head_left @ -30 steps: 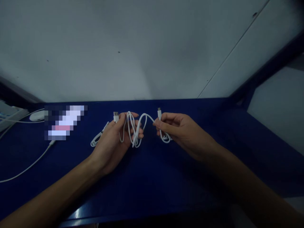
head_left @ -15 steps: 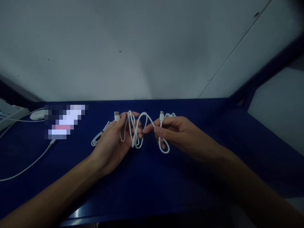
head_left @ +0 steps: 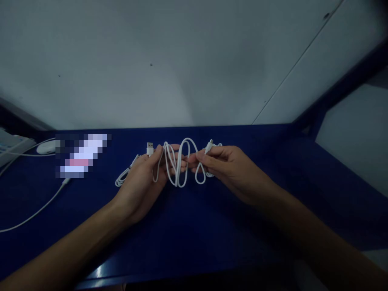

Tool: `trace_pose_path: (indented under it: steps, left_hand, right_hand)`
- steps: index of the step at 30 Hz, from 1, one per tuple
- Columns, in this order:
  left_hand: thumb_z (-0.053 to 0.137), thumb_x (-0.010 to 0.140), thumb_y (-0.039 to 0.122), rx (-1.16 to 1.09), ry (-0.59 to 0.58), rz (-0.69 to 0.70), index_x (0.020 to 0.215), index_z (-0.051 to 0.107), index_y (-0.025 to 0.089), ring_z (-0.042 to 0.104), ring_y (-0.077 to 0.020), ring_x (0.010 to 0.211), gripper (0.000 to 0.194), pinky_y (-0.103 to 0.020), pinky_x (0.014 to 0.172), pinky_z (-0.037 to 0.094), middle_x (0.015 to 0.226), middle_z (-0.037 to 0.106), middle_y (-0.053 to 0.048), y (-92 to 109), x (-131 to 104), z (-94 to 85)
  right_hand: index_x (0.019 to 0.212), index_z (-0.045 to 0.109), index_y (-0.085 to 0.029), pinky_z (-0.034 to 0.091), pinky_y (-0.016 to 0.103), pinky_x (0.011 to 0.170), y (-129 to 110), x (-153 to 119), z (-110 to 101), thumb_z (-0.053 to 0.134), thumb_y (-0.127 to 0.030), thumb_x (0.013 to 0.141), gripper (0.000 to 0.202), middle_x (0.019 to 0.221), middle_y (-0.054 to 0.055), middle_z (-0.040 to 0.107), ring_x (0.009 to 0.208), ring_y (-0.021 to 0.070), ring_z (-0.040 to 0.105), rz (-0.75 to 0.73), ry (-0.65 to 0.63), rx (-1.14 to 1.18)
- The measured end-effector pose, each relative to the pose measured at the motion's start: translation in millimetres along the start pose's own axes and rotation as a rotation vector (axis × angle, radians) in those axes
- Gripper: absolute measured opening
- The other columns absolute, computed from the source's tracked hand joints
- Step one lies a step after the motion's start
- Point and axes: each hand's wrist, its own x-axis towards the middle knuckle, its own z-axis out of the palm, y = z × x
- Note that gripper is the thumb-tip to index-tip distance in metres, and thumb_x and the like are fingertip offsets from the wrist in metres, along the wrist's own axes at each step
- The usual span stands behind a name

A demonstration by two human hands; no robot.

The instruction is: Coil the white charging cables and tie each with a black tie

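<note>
A white USB cable (head_left: pixel 179 171) hangs in loose loops between my two hands, above the blue table. My left hand (head_left: pixel 142 178) is closed on one end of it, with the USB-A plug (head_left: pixel 150 148) sticking up by the thumb. Between thumb and forefinger, my right hand (head_left: pixel 226 163) pinches the other end, its small plug (head_left: pixel 209 144) tilted up to the right. Beside my left wrist lies a second coiled white cable (head_left: pixel 123 178) with a dark tie. More white cable (head_left: pixel 217 144) shows partly behind my right hand.
At the left, a pixelated lit screen (head_left: pixel 83 155) has a white cord (head_left: pixel 54 198) running from it. A white mouse-like object (head_left: pixel 46 147) lies beside it. The blue tabletop (head_left: pixel 188 234) ends at a pale wall (head_left: pixel 169 81) behind.
My right hand has shifted slightly left, toward my left hand. The plug in it has tipped to the right, and the small loop below it has risen. My left hand is nearly still.
</note>
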Motion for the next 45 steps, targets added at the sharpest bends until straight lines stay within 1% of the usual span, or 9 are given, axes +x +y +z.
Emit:
trace_pose_path:
  steps: [5,10,16,20,23,29,34,38,45]
  left_hand:
    - [0.054,0.111,0.026,0.033,-0.041,-0.018,0.117,0.076,0.011,0.077,-0.0295,0.11,0.027,-0.042,0.095,0.064,0.12,0.079,-0.019,0,-1,0.3]
    - [0.049,0.113,0.033,0.076,-0.1,-0.026,0.125,0.074,0.014,0.077,-0.0319,0.11,0.033,-0.05,0.096,0.064,0.126,0.078,-0.02,3,2,-3.6]
    - [0.057,0.109,0.034,0.171,-0.052,0.026,0.12,0.077,0.015,0.075,-0.0267,0.098,0.03,-0.039,0.086,0.063,0.111,0.078,-0.016,3,6,-9.2]
    - [0.06,0.108,0.035,0.188,-0.007,0.054,0.114,0.079,0.015,0.068,-0.0211,0.086,0.028,-0.033,0.076,0.06,0.097,0.072,-0.01,1,6,-9.2]
    - [0.059,0.109,0.035,0.193,-0.009,0.054,0.113,0.08,0.017,0.065,-0.0197,0.084,0.028,-0.03,0.075,0.058,0.094,0.069,-0.008,1,6,-9.0]
    - [0.061,0.109,0.035,0.157,-0.013,0.032,0.108,0.082,0.018,0.054,-0.0129,0.071,0.027,-0.023,0.067,0.052,0.084,0.059,-0.003,1,6,-9.7]
    - [0.061,0.109,0.031,0.127,-0.031,0.072,0.11,0.082,0.016,0.054,-0.0122,0.069,0.025,-0.024,0.068,0.052,0.081,0.058,-0.002,1,4,-9.3]
    - [0.068,0.105,0.027,0.146,-0.088,0.068,0.111,0.082,0.015,0.062,-0.014,0.077,0.019,-0.026,0.077,0.056,0.088,0.066,-0.004,-1,5,-10.4]
    - [0.065,0.105,0.02,0.195,-0.138,0.053,0.11,0.08,0.012,0.07,-0.0178,0.078,0.017,-0.032,0.077,0.059,0.094,0.075,-0.009,-4,6,-5.8]
  right_hand:
    - [0.097,0.087,-0.022,0.058,0.038,0.102,-2,3,-3,0.079,-0.038,0.1,0.018,0.104,0.008,0.083,0.105,0.0226,0.078,0.01,0.1,0.109]
    - [0.096,0.086,-0.02,0.061,0.035,0.094,-3,3,-5,0.077,-0.037,0.101,0.02,0.102,0.009,0.083,0.099,0.0214,0.079,0.005,0.15,0.077]
    - [0.099,0.087,-0.022,0.06,0.034,0.091,-2,3,-10,0.082,-0.045,0.096,0.024,0.104,0.009,0.083,0.098,0.0205,0.077,0.002,0.158,0.012]
    - [0.101,0.088,-0.023,0.058,0.038,0.093,-3,4,-13,0.083,-0.047,0.094,0.025,0.109,0.01,0.082,0.103,0.0236,0.076,-0.011,0.189,-0.021]
    - [0.102,0.088,-0.024,0.058,0.04,0.094,-4,4,-13,0.083,-0.045,0.095,0.023,0.113,0.01,0.082,0.103,0.0243,0.075,-0.009,0.178,-0.035]
    - [0.1,0.088,-0.021,0.056,0.031,0.079,-9,3,-16,0.084,-0.043,0.095,0.023,0.103,0.009,0.081,0.095,0.0193,0.072,0.039,0.151,0.034]
    - [0.097,0.087,-0.019,0.053,0.028,0.069,-18,4,-14,0.082,-0.04,0.096,0.021,0.097,0.007,0.079,0.081,0.015,0.067,0.093,0.147,0.144]
    - [0.096,0.087,-0.021,0.054,0.029,0.071,-19,4,-12,0.08,-0.039,0.098,0.019,0.103,0.007,0.079,0.081,0.0149,0.067,0.061,0.121,0.163]
    - [0.102,0.088,-0.024,0.057,0.029,0.078,-2,3,-17,0.082,-0.041,0.096,0.018,0.099,0.006,0.081,0.085,0.0156,0.071,0.034,0.03,0.145]
